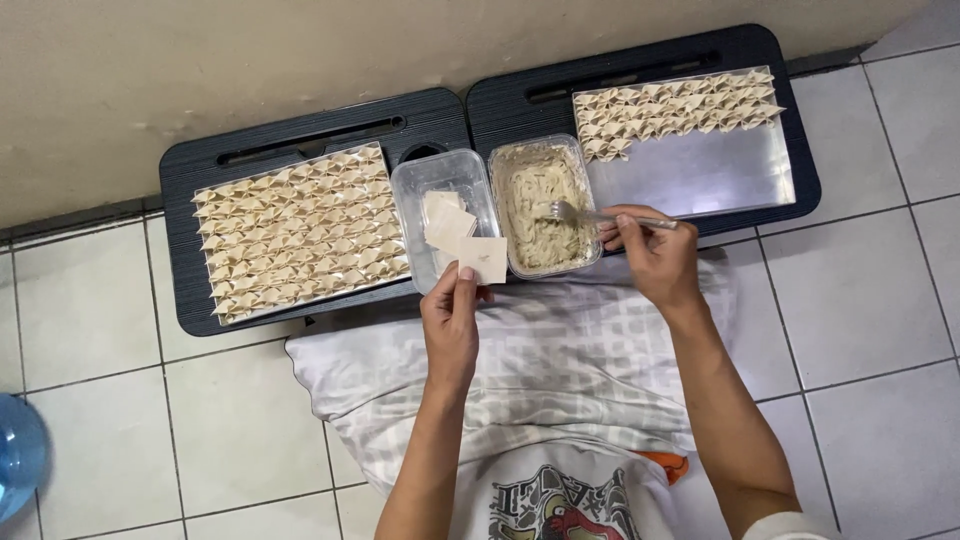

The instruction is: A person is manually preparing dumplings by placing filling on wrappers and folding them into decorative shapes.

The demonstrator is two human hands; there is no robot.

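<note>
My left hand (452, 320) pinches a square pale dumpling wrapper (483, 258) by its lower edge, just in front of a clear plastic tub (412, 192) that holds more wrappers. My right hand (653, 256) grips a metal fork (600, 214), whose tines rest in the pale filling of a second clear tub (582, 190). Both tubs stand side by side on two black lap trays (190, 290).
A metal tray (215, 318) on the left is covered with several folded dumplings (300, 230). A second metal tray (700, 175) on the right carries folded dumplings (680, 105) along its far edge. A white checked cloth (560, 370) lies over my lap. A blue bottle (18, 455) is at far left on the tiled floor.
</note>
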